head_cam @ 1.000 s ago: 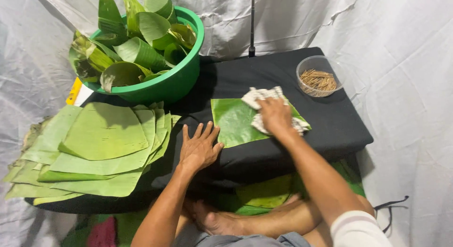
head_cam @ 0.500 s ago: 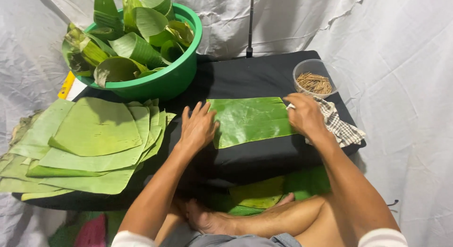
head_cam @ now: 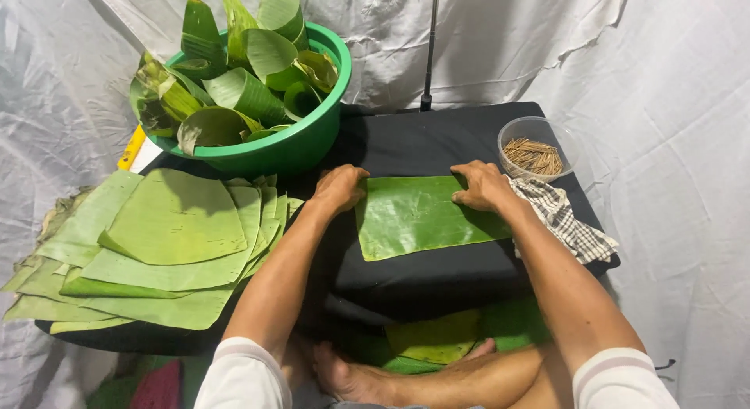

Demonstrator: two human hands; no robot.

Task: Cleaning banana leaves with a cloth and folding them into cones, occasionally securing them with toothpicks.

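The banana leaf piece (head_cam: 426,216) lay flat on the black padded bench (head_cam: 437,143), between the person's two hands. The left hand (head_cam: 341,187) pressed its upper left corner with fingers curled down, and the right hand (head_cam: 483,185) pinned the upper right edge the same way; neither grip looked closed around the leaf, though the fingertips were partly hidden. The leaf was glossy dark green, roughly rectangular, ribbed crosswise. It seemed thin, light and limp, likely to split along the ribs, so best taken at the edges. A checked cloth (head_cam: 564,221) lay just beside the right wrist, near a clear bowl of sticks (head_cam: 535,150).
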